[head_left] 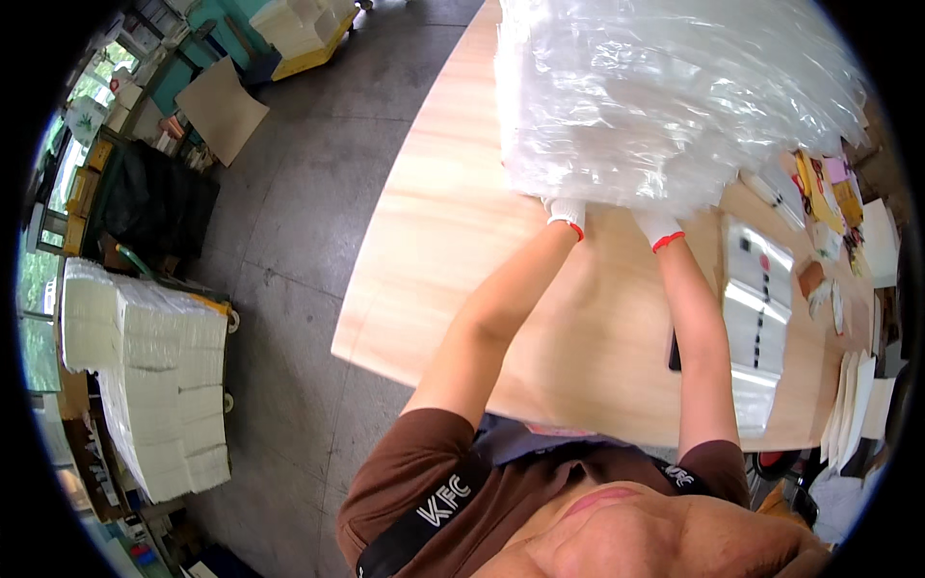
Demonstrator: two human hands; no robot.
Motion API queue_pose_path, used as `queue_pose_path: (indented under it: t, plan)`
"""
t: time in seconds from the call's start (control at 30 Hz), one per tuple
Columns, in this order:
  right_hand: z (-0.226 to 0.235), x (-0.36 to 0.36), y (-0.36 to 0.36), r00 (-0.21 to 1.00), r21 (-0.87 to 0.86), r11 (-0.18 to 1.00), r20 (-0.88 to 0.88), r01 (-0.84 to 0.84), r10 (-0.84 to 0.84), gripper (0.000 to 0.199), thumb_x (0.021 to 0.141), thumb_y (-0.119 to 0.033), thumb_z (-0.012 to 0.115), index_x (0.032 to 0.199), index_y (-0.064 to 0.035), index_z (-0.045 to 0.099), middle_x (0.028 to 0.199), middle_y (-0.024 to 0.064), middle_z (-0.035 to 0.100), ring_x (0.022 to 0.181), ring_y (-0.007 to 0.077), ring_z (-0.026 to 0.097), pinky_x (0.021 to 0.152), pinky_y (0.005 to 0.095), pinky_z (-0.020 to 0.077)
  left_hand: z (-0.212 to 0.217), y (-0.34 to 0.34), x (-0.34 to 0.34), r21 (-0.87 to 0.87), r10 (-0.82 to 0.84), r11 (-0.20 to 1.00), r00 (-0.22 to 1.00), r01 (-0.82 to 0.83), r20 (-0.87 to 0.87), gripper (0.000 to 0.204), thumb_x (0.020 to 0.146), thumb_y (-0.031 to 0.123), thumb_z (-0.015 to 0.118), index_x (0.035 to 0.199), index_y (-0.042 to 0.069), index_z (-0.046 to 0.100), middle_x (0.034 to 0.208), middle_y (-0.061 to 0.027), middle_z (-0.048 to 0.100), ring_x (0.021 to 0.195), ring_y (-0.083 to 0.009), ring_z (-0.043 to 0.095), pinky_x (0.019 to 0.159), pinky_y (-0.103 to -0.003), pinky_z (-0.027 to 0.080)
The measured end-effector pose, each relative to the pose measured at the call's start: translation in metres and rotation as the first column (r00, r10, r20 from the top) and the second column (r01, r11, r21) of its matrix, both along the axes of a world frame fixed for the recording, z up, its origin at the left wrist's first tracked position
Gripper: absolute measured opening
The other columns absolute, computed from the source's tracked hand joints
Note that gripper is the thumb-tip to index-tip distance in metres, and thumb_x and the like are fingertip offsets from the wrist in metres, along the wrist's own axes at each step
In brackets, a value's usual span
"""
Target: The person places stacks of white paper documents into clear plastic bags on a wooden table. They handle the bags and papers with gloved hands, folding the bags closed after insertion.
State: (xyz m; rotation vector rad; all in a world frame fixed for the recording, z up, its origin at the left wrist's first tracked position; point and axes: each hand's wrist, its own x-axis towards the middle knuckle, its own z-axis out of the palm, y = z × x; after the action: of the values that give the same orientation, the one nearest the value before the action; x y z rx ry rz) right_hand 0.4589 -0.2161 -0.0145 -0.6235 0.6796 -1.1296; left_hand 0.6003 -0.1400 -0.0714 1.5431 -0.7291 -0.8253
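A large, glossy pile of clear plastic sheets or bags [665, 106] lies across the far part of the light wooden table [424, 260]. Both my arms stretch forward to its near edge. My left hand [565, 209], in a white glove with a red cuff edge, reaches in at the pile's lower left. A matching glove covers my right hand [657, 226], a little further right against the same edge. Plastic hides the fingers of both hands, so their grip does not show. Beside my right forearm lies a flat clear plastic sheet with dark marks [758, 328].
A dark flat object [674, 353] sits partly behind my right forearm. Scissors and small items [819, 183] lie at the table's right. On the floor to the left, a cart carries stacked white sheets [169, 376]; a yellow-edged cart [313, 53] and a leaning brown board [222, 111] stand farther off.
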Motion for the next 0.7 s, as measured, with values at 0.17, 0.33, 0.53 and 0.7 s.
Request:
queue_pose_path:
  t: [0.17, 0.33, 0.53, 0.7]
  plan:
    - [0.005, 0.068, -0.069, 0.999, 0.002, 1.0, 0.037, 0.008, -0.009, 0.036, 0.096, -0.018, 0.043, 0.13, -0.0051, 0.043, 0.13, 0.0095, 0.048, 0.118, 0.0233, 0.047, 0.101, 0.037, 0.0403, -0.007, -0.081, 0.06, 0.087, -0.043, 0.996, 0.981, 0.027, 0.189, 0.053, 0.092, 0.028, 0.044, 0.138, 0.006, 0.032, 0.137, -0.0125, 0.041, 0.122, -0.027, 0.043, 0.105, -0.039, 0.026]
    - [0.01, 0.132, -0.126, 0.995, -0.001, 0.999, 0.087, 0.048, -0.047, 0.036, 0.096, -0.018, 0.042, 0.13, -0.005, 0.043, 0.13, 0.0093, 0.048, 0.118, 0.0233, 0.046, 0.102, 0.037, 0.0396, -0.02, -0.157, 0.124, 0.199, -0.136, 0.979, 0.891, 0.052, 0.433, 0.056, 0.091, 0.028, 0.045, 0.141, 0.006, 0.03, 0.14, -0.012, 0.038, 0.125, -0.0269, 0.041, 0.107, -0.039, 0.023]
    - [0.014, 0.208, -0.173, 0.998, -0.081, 0.996, -0.055, -0.035, 0.03, 0.036, 0.096, -0.018, 0.042, 0.13, -0.005, 0.042, 0.131, 0.0091, 0.048, 0.119, 0.0233, 0.046, 0.102, 0.037, 0.0389, -0.017, -0.209, 0.219, 0.223, -0.073, 0.974, 0.874, -0.042, 0.48, 0.06, 0.091, 0.028, 0.045, 0.143, 0.006, 0.027, 0.144, -0.0115, 0.036, 0.129, -0.0268, 0.039, 0.111, -0.039, 0.019]
    - [-0.031, 0.179, -0.236, 0.541, -0.286, 0.854, -0.841, -0.434, -0.007, 0.058, 0.089, -0.023, 0.056, 0.139, -0.0068, 0.032, 0.131, 0.009, 0.048, 0.118, 0.0233, 0.046, 0.098, 0.0347, 0.0426, 0.049, -0.22, 0.249, 0.157, 0.185, 0.975, 0.965, -0.157, -0.184, 0.073, 0.083, 0.016, 0.061, 0.143, -0.002, 0.022, 0.135, -0.0138, 0.045, 0.121, -0.0234, 0.044, 0.105, -0.028, 0.027]
